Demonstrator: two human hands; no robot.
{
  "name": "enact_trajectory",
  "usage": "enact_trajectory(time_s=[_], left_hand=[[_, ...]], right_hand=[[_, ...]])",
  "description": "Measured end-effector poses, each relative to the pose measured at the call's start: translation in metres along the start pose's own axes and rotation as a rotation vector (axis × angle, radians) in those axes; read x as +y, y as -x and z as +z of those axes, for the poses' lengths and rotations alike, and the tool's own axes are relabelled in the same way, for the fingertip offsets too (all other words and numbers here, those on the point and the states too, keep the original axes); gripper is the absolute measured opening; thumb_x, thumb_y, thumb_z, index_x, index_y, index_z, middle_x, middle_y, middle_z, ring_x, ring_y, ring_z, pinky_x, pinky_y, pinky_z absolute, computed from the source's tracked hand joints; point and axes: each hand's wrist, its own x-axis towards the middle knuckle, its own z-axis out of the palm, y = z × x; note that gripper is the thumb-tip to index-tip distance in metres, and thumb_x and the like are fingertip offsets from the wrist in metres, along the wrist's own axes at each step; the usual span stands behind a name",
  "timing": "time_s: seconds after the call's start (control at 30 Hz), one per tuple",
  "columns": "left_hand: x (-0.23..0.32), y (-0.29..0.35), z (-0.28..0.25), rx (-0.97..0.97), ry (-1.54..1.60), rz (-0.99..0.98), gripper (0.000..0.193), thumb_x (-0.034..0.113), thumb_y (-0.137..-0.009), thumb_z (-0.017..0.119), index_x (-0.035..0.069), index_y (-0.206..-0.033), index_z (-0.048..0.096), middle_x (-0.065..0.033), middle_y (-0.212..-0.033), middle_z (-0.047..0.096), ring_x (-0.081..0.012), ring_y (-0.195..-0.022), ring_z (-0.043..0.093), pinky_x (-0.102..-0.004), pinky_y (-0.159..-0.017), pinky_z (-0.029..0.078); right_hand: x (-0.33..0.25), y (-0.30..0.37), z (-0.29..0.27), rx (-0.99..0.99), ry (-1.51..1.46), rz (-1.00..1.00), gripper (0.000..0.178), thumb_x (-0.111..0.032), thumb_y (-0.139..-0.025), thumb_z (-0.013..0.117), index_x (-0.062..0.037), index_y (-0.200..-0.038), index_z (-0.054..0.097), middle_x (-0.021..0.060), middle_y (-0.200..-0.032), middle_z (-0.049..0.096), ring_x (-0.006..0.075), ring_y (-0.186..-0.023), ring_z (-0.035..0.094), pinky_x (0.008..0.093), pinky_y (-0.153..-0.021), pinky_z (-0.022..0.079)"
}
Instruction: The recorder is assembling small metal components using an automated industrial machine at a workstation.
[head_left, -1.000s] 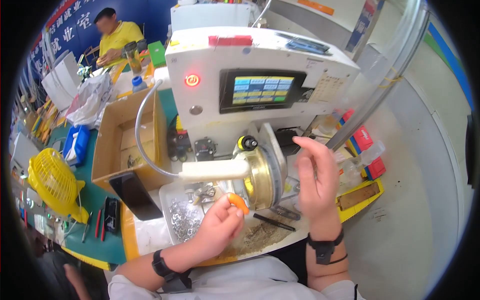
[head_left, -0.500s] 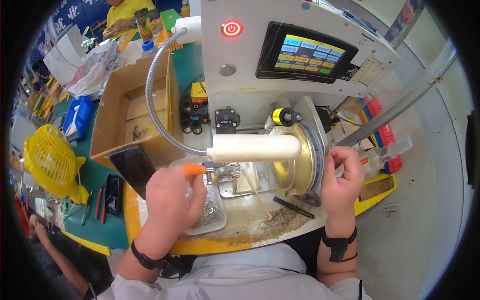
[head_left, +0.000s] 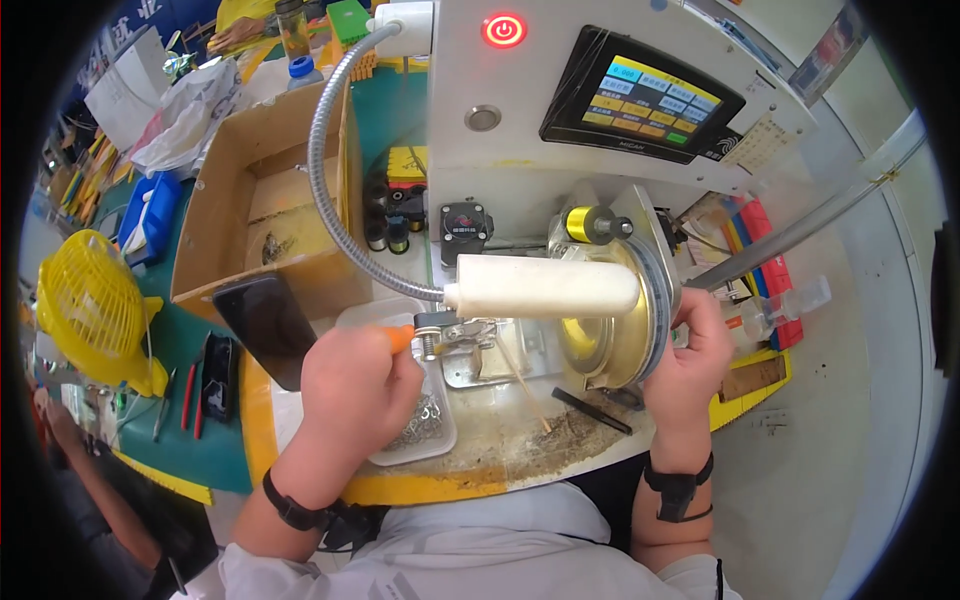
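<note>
Touchscreen (head_left: 640, 105) on machine front, upper right: black frame, tilted, w/ rows of blue, yellow, orange and one green tile. Small pale label strip (head_left: 762, 145) just right of it. Open brown cardboard box (head_left: 215, 215) at left, near-black phone screen (head_left: 265, 330) leaning at its front corner. Yellow label (head_left: 405, 165) behind small bottles, centre. Blue banner w/ white signs (head_left: 125, 15), top left, mostly cut off.

Glossy brass-coloured metal wheel (head_left: 610, 335), matt cardboard box (head_left: 262, 215), ribbed metal hose (head_left: 325, 165)
</note>
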Motion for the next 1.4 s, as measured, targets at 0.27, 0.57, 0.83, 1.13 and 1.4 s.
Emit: enact_trajectory(time_s=[0.27, 0.57, 0.83, 1.13, 1.4], left_hand=[[-0.001, -0.002, -0.004, 0.031, -0.011, 0.030, 0.021, -0.007, -0.079, 0.071, 0.003, -0.097, 0.067, -0.0050, -0.063, 0.051, -0.0252, -0.053, 0.049, -0.0375, -0.053, 0.038], [-0.001, 0.004, 0.002, -0.039, 0.025, -0.046, 0.018, 0.003, -0.076, 0.074, 0.004, -0.093, 0.069, -0.0089, -0.068, 0.058, -0.0319, -0.060, 0.058, -0.0439, -0.060, 0.045], [-0.002, 0.002, 0.009, -0.023, 0.067, -0.037, 0.015, 0.002, -0.075, 0.073, 0.005, -0.089, 0.067, -0.0088, -0.067, 0.058, -0.0321, -0.059, 0.058, -0.0425, -0.060, 0.045], [-0.004, 0.012, 0.006, -0.026, 0.081, -0.088, 0.008, -0.006, -0.088, 0.065, -0.001, -0.094, 0.064, -0.0064, -0.070, 0.049, -0.0167, -0.059, 0.047, -0.0304, -0.053, 0.037], [-0.007, 0.017, 0.012, -0.029, 0.106, -0.129, 0.004, -0.004, -0.093, 0.063, -0.002, -0.096, 0.062, -0.0029, -0.071, 0.047, -0.0095, -0.060, 0.045, -0.0253, -0.053, 0.036]], right_hand=[[0.002, 0.005, -0.001, 0.019, -0.005, 0.002, 0.008, 0.005, -0.089, 0.071, -0.0013, -0.092, 0.068, 0.0069, -0.077, 0.063, 0.0207, -0.074, 0.059, 0.0323, -0.070, 0.047], [0.006, 0.004, 0.002, 0.046, -0.010, -0.016, 0.007, 0.004, -0.091, 0.071, -0.0015, -0.092, 0.067, 0.0061, -0.076, 0.062, 0.0185, -0.072, 0.058, 0.0308, -0.070, 0.047], [0.013, -0.011, -0.028, 0.244, 0.094, 0.167, 0.010, -0.007, -0.097, 0.074, -0.0020, -0.092, 0.067, -0.0010, -0.074, 0.060, 0.0080, -0.069, 0.054, 0.0257, -0.069, 0.045], [0.048, -0.031, -0.059, 0.291, 0.228, 0.287, 0.016, -0.015, -0.098, 0.074, -0.0020, -0.091, 0.067, 0.0034, -0.071, 0.065, 0.0125, -0.062, 0.058, 0.0295, -0.061, 0.046], [0.054, -0.030, -0.064, 0.246, 0.267, 0.353, 0.017, -0.019, -0.098, 0.072, -0.0025, -0.094, 0.068, 0.0078, -0.076, 0.070, 0.0201, -0.067, 0.065, 0.0340, -0.063, 0.049]])
